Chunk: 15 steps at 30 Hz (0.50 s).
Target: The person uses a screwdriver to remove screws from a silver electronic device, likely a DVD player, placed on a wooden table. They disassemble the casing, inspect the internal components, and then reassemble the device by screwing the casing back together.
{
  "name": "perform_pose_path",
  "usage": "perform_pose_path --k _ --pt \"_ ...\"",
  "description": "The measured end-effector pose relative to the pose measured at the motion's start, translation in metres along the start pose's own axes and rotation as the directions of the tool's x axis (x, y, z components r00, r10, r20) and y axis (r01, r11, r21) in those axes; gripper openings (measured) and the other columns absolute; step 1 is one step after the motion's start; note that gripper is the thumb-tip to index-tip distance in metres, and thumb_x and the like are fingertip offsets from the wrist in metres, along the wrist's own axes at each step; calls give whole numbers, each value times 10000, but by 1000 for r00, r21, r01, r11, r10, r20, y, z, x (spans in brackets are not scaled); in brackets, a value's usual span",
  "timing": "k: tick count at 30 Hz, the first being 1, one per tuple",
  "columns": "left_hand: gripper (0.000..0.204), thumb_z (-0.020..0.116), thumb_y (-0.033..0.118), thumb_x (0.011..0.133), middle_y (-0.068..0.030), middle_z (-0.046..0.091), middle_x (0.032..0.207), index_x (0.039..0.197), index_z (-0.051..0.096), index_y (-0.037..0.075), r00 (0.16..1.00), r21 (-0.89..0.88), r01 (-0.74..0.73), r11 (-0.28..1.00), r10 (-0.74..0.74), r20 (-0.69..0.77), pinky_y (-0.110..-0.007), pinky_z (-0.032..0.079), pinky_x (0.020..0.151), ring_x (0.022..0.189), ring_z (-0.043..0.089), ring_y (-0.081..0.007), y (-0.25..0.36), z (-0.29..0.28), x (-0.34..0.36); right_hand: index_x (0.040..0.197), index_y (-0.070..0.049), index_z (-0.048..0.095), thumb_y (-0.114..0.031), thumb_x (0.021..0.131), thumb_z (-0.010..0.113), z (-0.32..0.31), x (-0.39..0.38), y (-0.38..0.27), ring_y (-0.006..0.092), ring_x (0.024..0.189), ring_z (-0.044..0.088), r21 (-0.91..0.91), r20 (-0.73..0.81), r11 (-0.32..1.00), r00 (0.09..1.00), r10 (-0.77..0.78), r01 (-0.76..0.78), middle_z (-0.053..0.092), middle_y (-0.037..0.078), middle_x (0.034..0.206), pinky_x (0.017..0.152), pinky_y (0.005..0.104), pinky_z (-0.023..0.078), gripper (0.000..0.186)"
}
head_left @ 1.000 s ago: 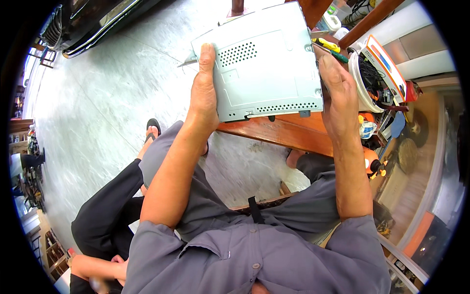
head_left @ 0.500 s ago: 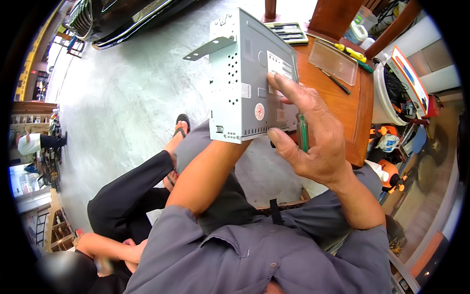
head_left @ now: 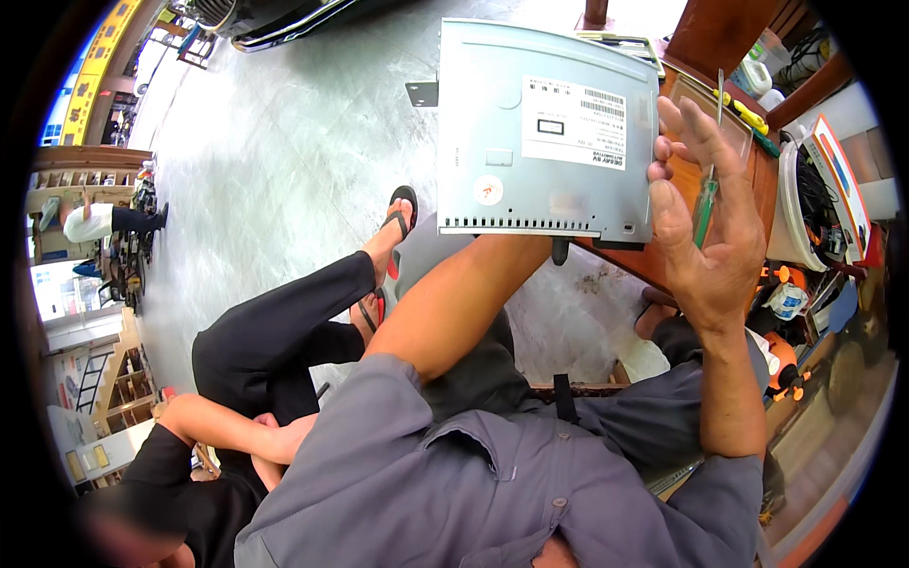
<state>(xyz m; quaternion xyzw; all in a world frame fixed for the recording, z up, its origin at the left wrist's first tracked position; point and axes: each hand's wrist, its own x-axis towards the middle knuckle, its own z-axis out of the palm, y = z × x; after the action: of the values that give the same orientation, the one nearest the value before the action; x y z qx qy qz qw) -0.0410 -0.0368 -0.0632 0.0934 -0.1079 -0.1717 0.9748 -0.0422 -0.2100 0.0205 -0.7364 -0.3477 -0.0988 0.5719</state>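
Observation:
A silvery metal car stereo [head_left: 478, 123] is held up in front of me, its flat face with a white printed label [head_left: 573, 118] turned toward me. A small metal bracket [head_left: 423, 93] sticks out on its left side. My left forearm [head_left: 464, 298] reaches up behind the unit, and that hand is hidden by it while bearing its weight. A short black peg [head_left: 561, 251] shows under the lower edge. At the right edge is my right hand [head_left: 720, 222], thumb and fingertips close to the casing. Its palm and fingers keep a screwdriver [head_left: 705, 204] with a clear green handle, blade upward.
A wooden chair seat [head_left: 677, 270] to the right bears yellow-handled screwdrivers [head_left: 748, 114] and a clear plastic tray. Beyond it stands a white bucket [head_left: 800, 208] of cables. Another person [head_left: 246, 440] sits close on my left. A dark car bumper [head_left: 294, 24] is at the far left.
The stereo has turned so its labelled face points at me, and the perforated side is out of sight. My right hand has moved right and come to its right edge, screwdriver blade now visible.

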Motion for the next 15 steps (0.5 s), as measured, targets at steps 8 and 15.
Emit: perform_pose_path --k 8,15 --pt "675 349 599 1052 -202 591 1293 1408 477 39 974 -139 -208 968 191 -125 -466 517 1035 1166 616 -310 -12 -29 10 1358 0 626 -140 878 756 5 2 0 283 1125 656 -224 170 958 975 -146 182 682 166 1297 968 373 520 517" --pt "552 261 580 1078 -107 547 1213 1310 456 119 976 -231 -216 948 207 -63 -394 515 1016 1108 573 -217 -14 -39 9 1339 9 623 -265 969 717 12 1 13 309 1132 686 -44 161 999 987 -23 30 727 153 1232 992 387 522 470"
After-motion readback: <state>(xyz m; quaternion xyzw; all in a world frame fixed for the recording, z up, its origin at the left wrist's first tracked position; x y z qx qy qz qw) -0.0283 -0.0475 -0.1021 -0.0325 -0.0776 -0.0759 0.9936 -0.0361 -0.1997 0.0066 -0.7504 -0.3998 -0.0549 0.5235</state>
